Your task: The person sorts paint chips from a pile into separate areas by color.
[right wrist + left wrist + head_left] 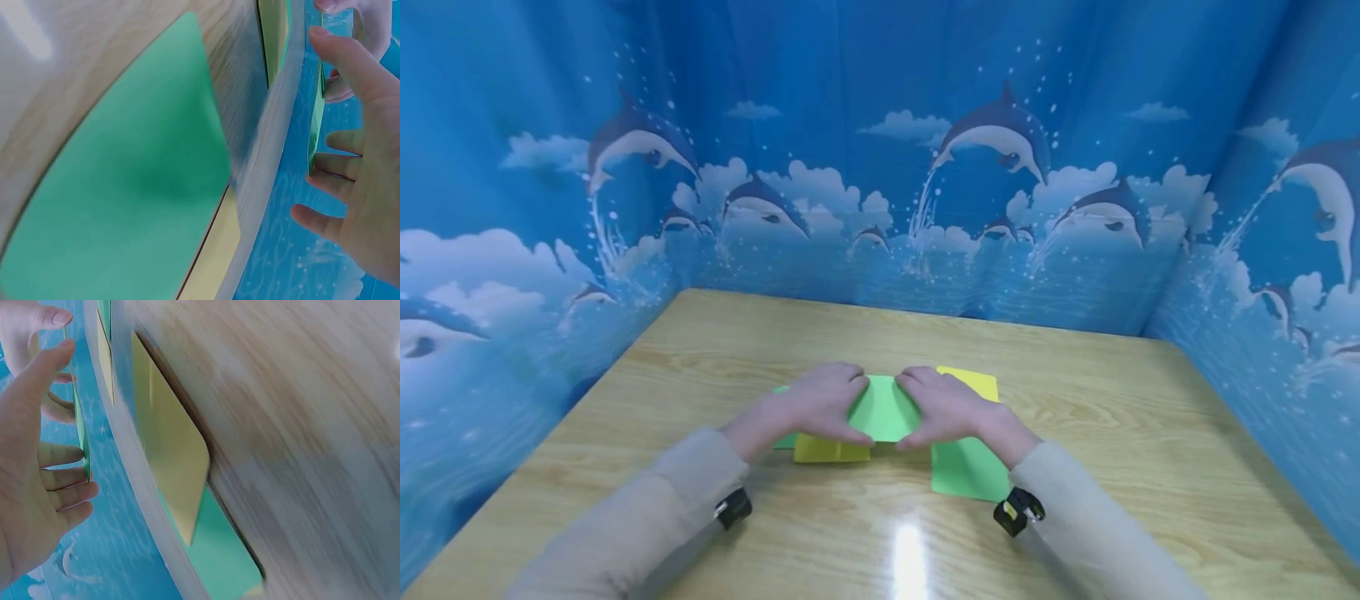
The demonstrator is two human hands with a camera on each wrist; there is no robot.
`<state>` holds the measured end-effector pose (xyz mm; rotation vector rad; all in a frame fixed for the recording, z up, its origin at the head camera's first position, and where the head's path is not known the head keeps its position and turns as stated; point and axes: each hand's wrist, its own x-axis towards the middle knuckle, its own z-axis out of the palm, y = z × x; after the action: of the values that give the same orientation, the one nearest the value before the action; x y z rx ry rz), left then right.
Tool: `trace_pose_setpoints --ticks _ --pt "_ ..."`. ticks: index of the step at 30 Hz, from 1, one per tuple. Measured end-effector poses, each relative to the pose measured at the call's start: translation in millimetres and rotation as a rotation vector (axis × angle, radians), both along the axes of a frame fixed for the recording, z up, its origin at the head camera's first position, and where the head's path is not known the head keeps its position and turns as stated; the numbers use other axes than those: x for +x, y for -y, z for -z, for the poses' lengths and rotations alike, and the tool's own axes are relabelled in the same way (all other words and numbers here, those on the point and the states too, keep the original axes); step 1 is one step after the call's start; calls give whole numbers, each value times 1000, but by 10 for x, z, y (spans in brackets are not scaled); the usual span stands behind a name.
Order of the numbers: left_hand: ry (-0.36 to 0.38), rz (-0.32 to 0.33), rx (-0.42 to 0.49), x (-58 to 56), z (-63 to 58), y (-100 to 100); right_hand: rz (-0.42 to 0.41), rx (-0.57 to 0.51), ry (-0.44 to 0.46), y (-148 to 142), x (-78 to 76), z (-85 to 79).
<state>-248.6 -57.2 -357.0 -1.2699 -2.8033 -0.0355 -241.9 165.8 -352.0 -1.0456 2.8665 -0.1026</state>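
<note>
Between both hands, a light green card is held above the table, seen nearly edge-on in the left wrist view. My left hand grips its left side, thumb at the near edge and fingertips at the far edge. Likewise, my right hand grips the right side. Below the left hand a yellow card lies partly over a green card on the table. Under the right forearm lies another green card, beside a yellow card partly hidden by the hand.
The cards lie on a light wood-grain table. Blue curtains printed with dolphins and clouds stand along its back and sides. A bright reflection shows on the tabletop near the front.
</note>
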Motion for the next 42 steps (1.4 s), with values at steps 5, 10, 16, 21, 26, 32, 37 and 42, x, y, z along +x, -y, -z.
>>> trace_pose_setpoints --ticks 5,10,16,21,26,32,37,42 --pt "-19 32 -7 -2 15 -166 28 -15 7 -173 71 12" --pt "-28 54 -57 -11 37 -353 58 -29 -5 -355 151 34" --pt "-41 80 -79 19 41 -547 59 -20 -35 -525 225 43" --pt "-49 97 -98 51 31 -702 72 -8 -36 -664 296 35" --pt "-79 115 -141 86 49 -852 78 -8 -30 -794 363 44" --pt "-51 127 -147 153 104 -994 89 -9 8 -919 447 103" --pt "-22 126 -168 206 177 -1068 91 -21 50 -980 496 162" --pt "9 120 -184 255 212 -1132 78 -1 65 -1002 521 192"
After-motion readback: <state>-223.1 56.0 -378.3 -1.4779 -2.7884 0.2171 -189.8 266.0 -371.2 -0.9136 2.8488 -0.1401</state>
